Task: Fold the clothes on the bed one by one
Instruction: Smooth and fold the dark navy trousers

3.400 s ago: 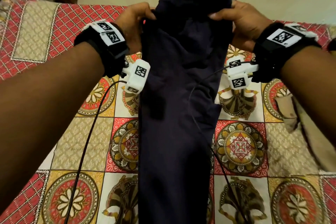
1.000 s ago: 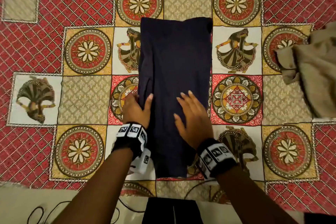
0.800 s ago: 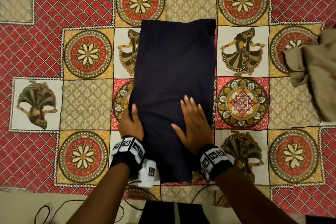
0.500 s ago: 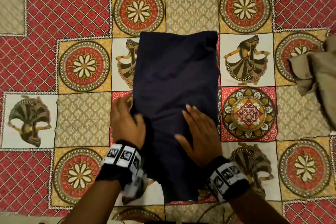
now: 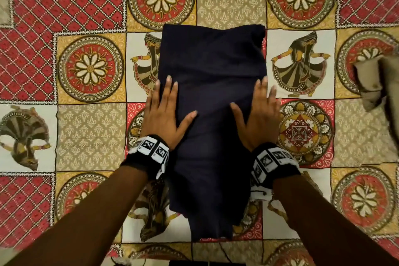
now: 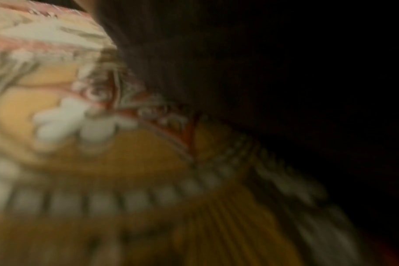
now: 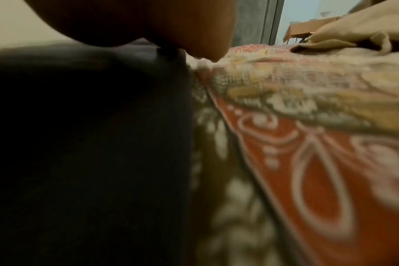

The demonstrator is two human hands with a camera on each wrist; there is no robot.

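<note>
A dark navy garment (image 5: pixel 212 97) lies folded lengthwise in a long strip on the patterned bedspread (image 5: pixel 90 136), running away from me. My left hand (image 5: pixel 165 112) lies flat with straight fingers on the garment's left edge, thumb spread over the cloth. My right hand (image 5: pixel 258 112) lies flat on its right edge, fingers straight, thumb on the cloth. The right wrist view shows the dark garment (image 7: pixel 87 144) beside the bedspread (image 7: pixel 307 162) under my palm. The left wrist view is blurred, with dark cloth (image 6: pixel 285 90) at the right.
A crumpled beige garment (image 5: pixel 380 84) lies at the right edge of the bed, also in the right wrist view as a beige garment (image 7: pixel 353 34). The bed's near edge runs along the bottom. A thin black cable (image 5: pixel 223 250) hangs near that edge.
Both hands have slid outward from the garment's middle to its left and right edges and moved a little farther up. Earlier the garment was held up in the air; now it lies flat.
</note>
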